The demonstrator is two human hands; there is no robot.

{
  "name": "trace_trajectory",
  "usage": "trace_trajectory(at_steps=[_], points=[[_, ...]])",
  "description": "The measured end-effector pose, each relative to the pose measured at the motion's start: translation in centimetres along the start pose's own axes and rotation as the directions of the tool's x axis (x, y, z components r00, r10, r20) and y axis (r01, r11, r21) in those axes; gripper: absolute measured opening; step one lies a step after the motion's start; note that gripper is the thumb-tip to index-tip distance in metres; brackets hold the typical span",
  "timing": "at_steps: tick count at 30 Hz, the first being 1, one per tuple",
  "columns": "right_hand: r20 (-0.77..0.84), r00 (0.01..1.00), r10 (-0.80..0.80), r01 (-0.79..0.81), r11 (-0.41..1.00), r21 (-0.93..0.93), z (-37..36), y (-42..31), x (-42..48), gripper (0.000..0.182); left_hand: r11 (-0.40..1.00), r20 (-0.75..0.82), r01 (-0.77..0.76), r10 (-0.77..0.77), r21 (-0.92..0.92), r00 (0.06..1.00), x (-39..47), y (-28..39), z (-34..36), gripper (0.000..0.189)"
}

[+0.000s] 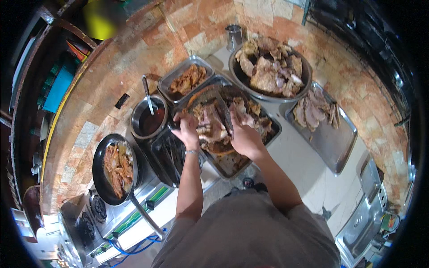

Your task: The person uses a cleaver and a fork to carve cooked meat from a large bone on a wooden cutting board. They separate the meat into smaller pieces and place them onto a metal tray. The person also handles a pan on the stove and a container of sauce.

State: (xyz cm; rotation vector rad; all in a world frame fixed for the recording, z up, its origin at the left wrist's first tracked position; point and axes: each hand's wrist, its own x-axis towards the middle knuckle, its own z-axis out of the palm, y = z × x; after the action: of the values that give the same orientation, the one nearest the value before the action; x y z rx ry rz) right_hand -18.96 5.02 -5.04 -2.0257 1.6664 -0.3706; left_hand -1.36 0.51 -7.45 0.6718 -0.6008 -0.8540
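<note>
My right hand [246, 139] grips a broad-bladed knife [224, 109], its blade slanting up and left over cooked meat [209, 125]. The meat lies on a round wooden chopping board [219, 150], which rests in a large metal tray [229, 171]. My left hand [187, 130], with a bracelet at the wrist, is at the left side of the board, its fingers curled. A dark piece shows beside its fingers; whether the hand holds it is unclear. More meat pieces [263, 127] lie right of the blade, partly hidden by my right hand.
A metal bowl [310, 78] of large meat pieces stands behind, beside a tray [345, 147] of sliced meat. Left are a small tray [164, 82] of browned meat, a pot [134, 129] of dark liquid with a utensil, and a frying pan [96, 174] near burners [97, 204]. A sink [357, 222] lies right.
</note>
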Motion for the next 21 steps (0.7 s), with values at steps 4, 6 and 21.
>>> trace_trajectory(at_steps=[4, 6, 21], points=[[-0.260, 0.965, -0.029, 0.053, 0.995, 0.084, -4.5, -3.0, -0.6, 0.071, 0.999, 0.009, 0.001, 0.000, -0.032, 1.000, -0.5, 0.0, -0.6, 0.015], [-0.386, 0.916, -0.107, 0.143, 0.988, 0.066, -3.5, -3.3, -0.5, 0.071, 0.999, -0.005, 0.002, -0.002, -0.046, 1.000, -0.4, 0.2, -0.8, 0.015], [-0.213, 0.977, 0.021, 0.049, 0.946, 0.320, 2.6, 2.9, -3.8, 0.065, 0.998, 0.011, -0.063, 0.063, -0.020, 0.998, -1.3, -0.2, -1.5, 0.020]])
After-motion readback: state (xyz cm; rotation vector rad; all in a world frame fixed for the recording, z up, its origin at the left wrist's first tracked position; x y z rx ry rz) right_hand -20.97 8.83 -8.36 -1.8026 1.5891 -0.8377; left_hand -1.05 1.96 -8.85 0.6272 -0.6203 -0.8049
